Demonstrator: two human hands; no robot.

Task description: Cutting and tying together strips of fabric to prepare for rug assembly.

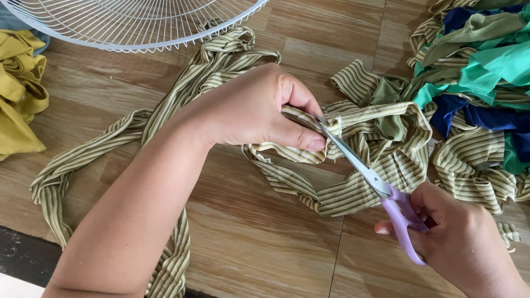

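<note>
Your left hand (254,108) pinches a striped fabric strip (361,125). Your right hand (459,240) grips purple-handled scissors (380,185), their blades seemingly closing on the strip's edge.

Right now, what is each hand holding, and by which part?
The left hand pinches a striped fabric strip at a fold, right by the blades. The right hand holds the scissors by their purple handles, fingers through the loops.
</note>
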